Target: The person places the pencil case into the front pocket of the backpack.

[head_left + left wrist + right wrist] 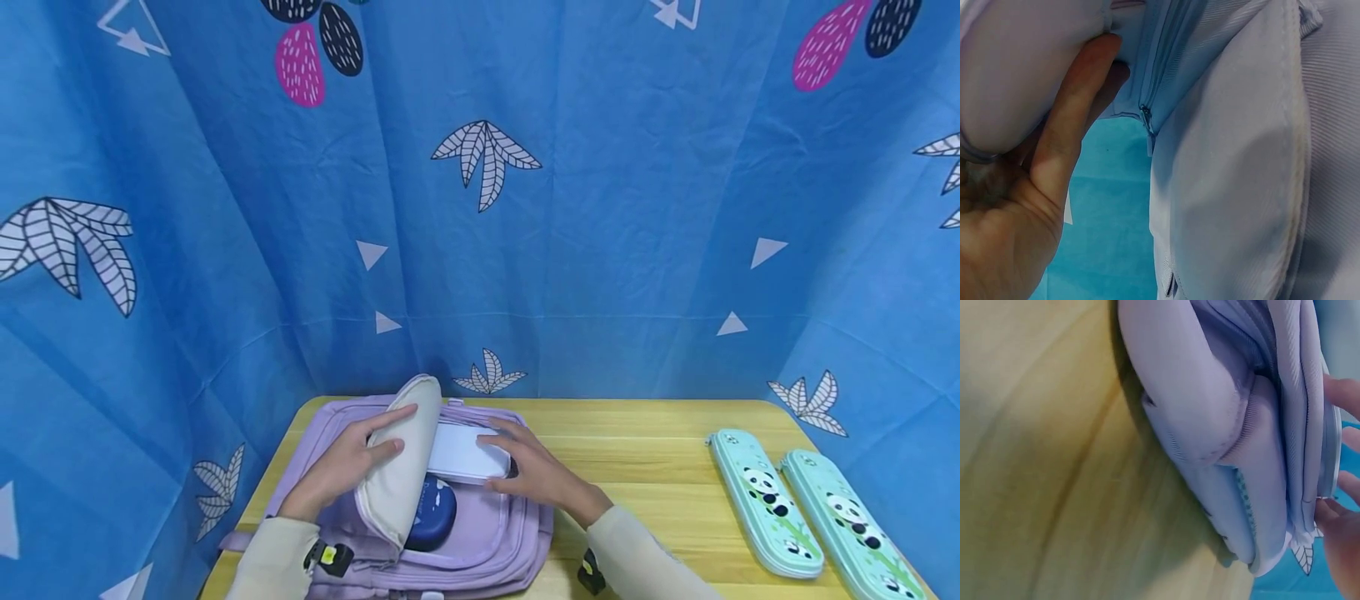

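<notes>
A lilac backpack (517,546) lies on the table with its front pocket flap (408,467) lifted, cream lining showing. My left hand (341,462) holds that flap back, thumb and index finger over the lining; the left wrist view shows fingers (1063,131) along its edge. Inside the pocket lies a white rectangular case (459,450). My right hand (543,475) grips its right end, fingers on the far side and thumb at the near side. A dark blue rounded case (435,514) with pale lettering sits nearer me in the pocket, partly hidden by the flap.
Two mint-green pencil cases with pandas, one nearer the middle (765,504) and one farther right (851,525), lie at the table's right side. Wooden tabletop (637,450) stretches between them and the backpack. A blue patterned curtain (615,208) hangs around the table.
</notes>
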`<action>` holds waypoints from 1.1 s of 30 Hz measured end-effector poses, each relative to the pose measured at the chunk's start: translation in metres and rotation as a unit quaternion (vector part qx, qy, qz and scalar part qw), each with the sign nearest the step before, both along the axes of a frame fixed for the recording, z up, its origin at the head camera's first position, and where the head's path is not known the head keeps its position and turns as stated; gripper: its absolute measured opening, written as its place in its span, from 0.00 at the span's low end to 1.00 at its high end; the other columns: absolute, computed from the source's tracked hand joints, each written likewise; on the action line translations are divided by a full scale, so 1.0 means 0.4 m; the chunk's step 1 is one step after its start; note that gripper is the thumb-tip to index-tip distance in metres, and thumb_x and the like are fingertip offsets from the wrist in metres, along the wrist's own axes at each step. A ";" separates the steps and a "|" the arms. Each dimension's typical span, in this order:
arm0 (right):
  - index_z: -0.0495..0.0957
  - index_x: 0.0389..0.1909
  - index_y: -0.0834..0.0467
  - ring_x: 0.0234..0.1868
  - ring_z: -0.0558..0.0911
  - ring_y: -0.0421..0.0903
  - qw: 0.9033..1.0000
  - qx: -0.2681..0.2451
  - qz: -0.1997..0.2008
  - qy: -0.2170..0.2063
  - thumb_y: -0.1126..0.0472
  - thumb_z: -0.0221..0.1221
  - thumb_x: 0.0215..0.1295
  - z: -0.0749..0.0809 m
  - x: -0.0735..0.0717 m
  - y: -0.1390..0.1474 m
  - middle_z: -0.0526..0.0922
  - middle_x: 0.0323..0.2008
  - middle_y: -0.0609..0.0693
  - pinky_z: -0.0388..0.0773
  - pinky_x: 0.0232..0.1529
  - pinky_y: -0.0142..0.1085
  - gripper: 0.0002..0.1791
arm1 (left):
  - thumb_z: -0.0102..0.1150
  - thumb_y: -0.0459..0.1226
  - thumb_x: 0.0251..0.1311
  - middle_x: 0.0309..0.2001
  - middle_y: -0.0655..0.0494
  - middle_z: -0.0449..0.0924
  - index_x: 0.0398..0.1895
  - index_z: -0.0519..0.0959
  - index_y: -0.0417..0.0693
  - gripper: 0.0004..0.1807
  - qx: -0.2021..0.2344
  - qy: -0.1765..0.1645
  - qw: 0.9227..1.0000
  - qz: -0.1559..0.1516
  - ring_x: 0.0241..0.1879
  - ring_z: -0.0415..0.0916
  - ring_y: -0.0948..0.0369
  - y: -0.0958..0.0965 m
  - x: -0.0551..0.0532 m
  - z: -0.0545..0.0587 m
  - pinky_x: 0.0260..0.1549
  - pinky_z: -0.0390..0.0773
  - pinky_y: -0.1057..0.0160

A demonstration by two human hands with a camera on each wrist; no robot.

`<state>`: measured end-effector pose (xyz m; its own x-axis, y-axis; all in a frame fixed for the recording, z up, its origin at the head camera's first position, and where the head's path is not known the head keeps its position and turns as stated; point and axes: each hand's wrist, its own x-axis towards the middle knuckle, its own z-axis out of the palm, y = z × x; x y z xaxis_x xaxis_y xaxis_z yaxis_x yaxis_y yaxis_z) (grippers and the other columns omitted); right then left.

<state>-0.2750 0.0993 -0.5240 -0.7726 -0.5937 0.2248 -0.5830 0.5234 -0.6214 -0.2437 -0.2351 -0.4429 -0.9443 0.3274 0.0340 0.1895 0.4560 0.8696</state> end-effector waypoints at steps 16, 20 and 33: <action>0.82 0.69 0.60 0.78 0.72 0.69 0.994 -0.053 -0.097 0.002 0.60 0.75 0.66 -0.024 0.033 0.014 0.69 0.80 0.64 0.73 0.74 0.65 0.31 | 0.60 0.34 0.78 0.84 0.47 0.64 0.81 0.73 0.54 0.30 0.009 0.000 1.000 0.004 0.85 0.55 0.44 0.000 0.003 -0.006 0.80 0.62 0.38; 0.83 0.68 0.62 0.70 0.81 0.67 0.993 -0.062 -0.103 -0.001 0.63 0.75 0.65 -0.024 0.043 0.008 0.69 0.80 0.66 0.81 0.68 0.58 0.29 | 0.59 0.34 0.79 0.84 0.47 0.64 0.81 0.73 0.54 0.30 0.013 -0.001 1.000 0.003 0.85 0.56 0.43 0.000 0.003 -0.009 0.79 0.63 0.38; 0.82 0.67 0.67 0.77 0.71 0.73 0.993 -0.060 -0.103 0.018 0.67 0.74 0.64 -0.027 0.044 -0.024 0.70 0.78 0.70 0.70 0.74 0.68 0.29 | 0.60 0.35 0.79 0.85 0.47 0.63 0.81 0.73 0.57 0.30 0.014 -0.007 1.000 0.009 0.85 0.57 0.43 0.004 0.006 -0.006 0.78 0.65 0.39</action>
